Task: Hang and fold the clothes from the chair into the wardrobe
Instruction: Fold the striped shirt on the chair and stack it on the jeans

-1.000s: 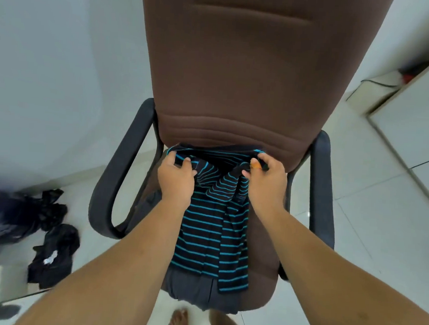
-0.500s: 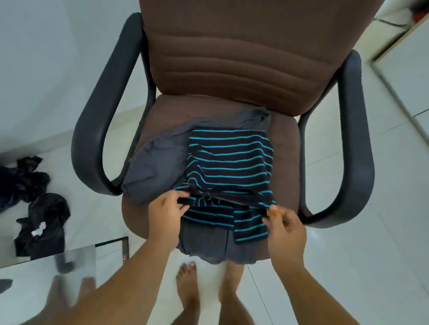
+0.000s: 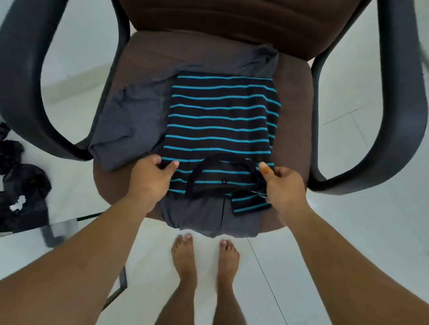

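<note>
Your left hand point(image 3: 147, 180) and right hand point(image 3: 284, 190) each pinch a near corner of the soft knit striped shirt point(image 3: 221, 127), folded square atop crumpled grey cloth point(image 3: 132, 123) on the padded brown chair point(image 3: 145, 53).

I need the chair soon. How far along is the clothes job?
Done: the striped shirt looks folded into a neat rectangle on the chair. In hand: the left hand and right hand grip its near corners. Left: putting it away, then the grey garment underneath. The wardrobe is out of view.
</note>
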